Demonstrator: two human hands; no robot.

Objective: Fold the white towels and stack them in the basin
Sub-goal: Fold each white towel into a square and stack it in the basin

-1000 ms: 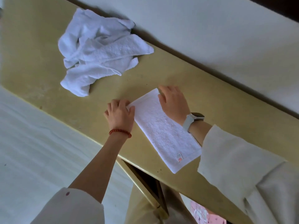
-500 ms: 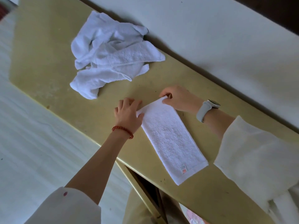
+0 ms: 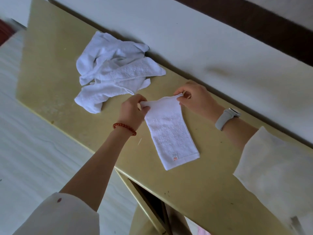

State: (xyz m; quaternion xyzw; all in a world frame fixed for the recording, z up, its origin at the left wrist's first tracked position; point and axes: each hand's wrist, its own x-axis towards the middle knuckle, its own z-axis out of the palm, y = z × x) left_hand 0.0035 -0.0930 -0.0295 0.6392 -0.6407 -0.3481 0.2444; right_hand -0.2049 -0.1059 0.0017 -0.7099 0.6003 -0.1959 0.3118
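**Towel Folding: Status at Second Fold**

Upper left of centre: a heap of towels (image 3: 111, 72) lies crumpled on the yellow table (image 3: 50, 92), close to the wall (image 3: 203, 39) at the table's far edge. None of these shows a fold. How many towels the heap contains cannot be told.

Centre, left side: the left hand (image 3: 133, 109) pinches the far left corner of the towel in work (image 3: 169, 131) between thumb and fingertips. A red bead bracelet (image 3: 124, 127) sits on this wrist.

Centre: the towel in work is a narrow strip running from mid-frame toward the near table edge. It appears already folded lengthwise. The far end is raised off the surface between the two hands; the near end lies flat on the table, with a small label (image 3: 174, 156) facing up.

Centre, right side: the right hand (image 3: 196, 97) pinches the far right corner of the same towel. A pale wristband (image 3: 227, 118) sits on this wrist.

Progress assessment:
- Done: the lengthwise fold of one towel, judging by its strip shape.
- In hand: probably the crosswise fold, with the raised end ready to go toward the labelled end.
- Left: finishing this towel, folding every towel in the heap, and stacking all of them.
- The basin is not in view, so whether any towels are already stacked cannot be told.
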